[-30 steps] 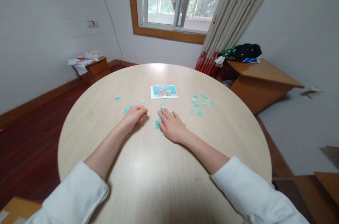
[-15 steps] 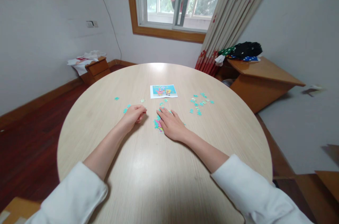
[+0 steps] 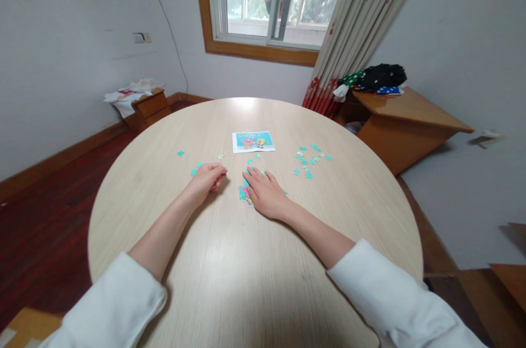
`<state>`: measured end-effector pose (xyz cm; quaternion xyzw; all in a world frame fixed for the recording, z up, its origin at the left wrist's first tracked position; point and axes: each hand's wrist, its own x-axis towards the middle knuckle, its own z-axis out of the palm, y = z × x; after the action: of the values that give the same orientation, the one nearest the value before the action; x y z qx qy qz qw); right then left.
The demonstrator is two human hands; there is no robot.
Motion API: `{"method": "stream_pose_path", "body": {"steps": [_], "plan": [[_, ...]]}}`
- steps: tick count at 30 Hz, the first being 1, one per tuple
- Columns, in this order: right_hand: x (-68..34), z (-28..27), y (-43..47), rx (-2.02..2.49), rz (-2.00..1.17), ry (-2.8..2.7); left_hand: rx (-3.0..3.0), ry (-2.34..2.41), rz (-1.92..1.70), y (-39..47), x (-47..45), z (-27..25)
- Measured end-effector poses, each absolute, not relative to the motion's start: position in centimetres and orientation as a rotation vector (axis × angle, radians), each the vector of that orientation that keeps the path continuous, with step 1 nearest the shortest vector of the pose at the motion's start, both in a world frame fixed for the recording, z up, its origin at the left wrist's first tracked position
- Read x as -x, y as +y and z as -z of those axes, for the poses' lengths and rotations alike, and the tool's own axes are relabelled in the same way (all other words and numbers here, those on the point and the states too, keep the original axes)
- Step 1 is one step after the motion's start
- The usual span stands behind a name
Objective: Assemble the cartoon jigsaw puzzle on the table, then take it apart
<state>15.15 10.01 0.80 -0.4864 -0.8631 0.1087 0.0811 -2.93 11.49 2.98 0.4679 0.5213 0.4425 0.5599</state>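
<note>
My right hand (image 3: 265,190) lies flat over a pile of small jigsaw puzzle pieces (image 3: 243,193), fingers stretched out. Teal, pink and yellow bits show along its left side; the rest of the pile is hidden under the palm. Left of the pile, my left hand (image 3: 209,178) rests on the table with its fingers curled closed. Whatever may be between those fingers is hidden. A few teal pieces (image 3: 194,171) lie just beyond its wrist. Past both hands is a printed picture card (image 3: 253,142) with a pink and a yellow cartoon figure on blue.
The round wooden table (image 3: 230,293) carries more loose puzzle pieces (image 3: 309,175) at the right and a single teal piece (image 3: 181,153) at the far left. Beyond it stand a floral curtain (image 3: 349,24), a wooden cabinet (image 3: 406,129) with clothes on top and a small drawer unit (image 3: 152,104).
</note>
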Motion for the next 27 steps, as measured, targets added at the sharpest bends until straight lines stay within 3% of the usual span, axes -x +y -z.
{"method": "stream_pose_path", "body": {"steps": [27], "plan": [[-15.26, -0.48, 10.21, 1.426, -0.29, -2.586, -1.112, 1.226, -1.031, 11.61, 2.97, -2.71]]}}
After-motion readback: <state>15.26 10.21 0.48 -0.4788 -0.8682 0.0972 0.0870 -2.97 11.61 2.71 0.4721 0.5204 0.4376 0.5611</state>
